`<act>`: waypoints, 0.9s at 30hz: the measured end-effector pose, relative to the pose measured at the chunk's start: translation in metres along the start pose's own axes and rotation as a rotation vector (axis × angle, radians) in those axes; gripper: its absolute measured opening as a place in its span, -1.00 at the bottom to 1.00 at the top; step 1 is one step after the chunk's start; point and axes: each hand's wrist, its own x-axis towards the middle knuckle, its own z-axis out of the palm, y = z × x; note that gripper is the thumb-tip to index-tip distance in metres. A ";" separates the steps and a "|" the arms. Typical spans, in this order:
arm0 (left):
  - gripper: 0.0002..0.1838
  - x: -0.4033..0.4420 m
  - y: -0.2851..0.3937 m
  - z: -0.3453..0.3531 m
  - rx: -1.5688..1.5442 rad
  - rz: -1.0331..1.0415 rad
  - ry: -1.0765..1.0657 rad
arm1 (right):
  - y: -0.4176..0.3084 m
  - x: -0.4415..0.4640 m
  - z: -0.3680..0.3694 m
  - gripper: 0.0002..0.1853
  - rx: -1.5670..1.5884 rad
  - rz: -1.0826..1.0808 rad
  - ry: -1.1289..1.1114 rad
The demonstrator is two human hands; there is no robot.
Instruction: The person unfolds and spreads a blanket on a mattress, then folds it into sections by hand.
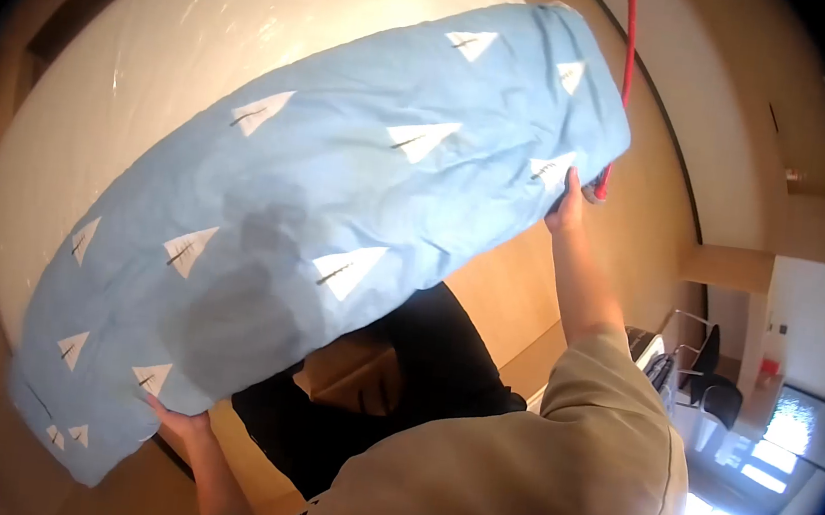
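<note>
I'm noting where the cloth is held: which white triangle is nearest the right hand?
The creased triangle at the lower right edge of the cloth, right beside the right hand; every other triangle lies farther from it.

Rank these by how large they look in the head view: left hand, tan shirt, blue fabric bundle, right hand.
1. Blue fabric bundle: clearly largest.
2. Tan shirt: nearness to the camera may enlarge it.
3. Left hand and right hand: too alike to rank, their fingers mostly hidden.
</note>
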 end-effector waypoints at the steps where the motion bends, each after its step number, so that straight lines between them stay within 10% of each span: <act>1: -0.27 -0.014 -0.015 0.004 0.030 -0.020 -0.020 | -0.011 0.013 -0.010 -0.14 0.052 -0.018 0.033; 9: -0.17 -0.078 -0.103 0.052 0.169 -0.090 -0.102 | -0.120 0.019 -0.013 -0.05 0.481 0.171 -0.113; 17: -0.28 -0.086 -0.118 0.063 0.258 -0.128 -0.149 | -0.167 0.095 -0.072 -0.34 0.122 0.188 0.323; 22: -0.37 -0.043 -0.123 0.041 0.285 -0.047 -0.119 | -0.199 0.068 -0.073 -0.44 -0.454 -0.747 0.375; 27: -0.32 -0.081 -0.137 0.081 0.416 -0.081 0.178 | -0.099 0.095 -0.150 -0.40 0.229 0.094 0.358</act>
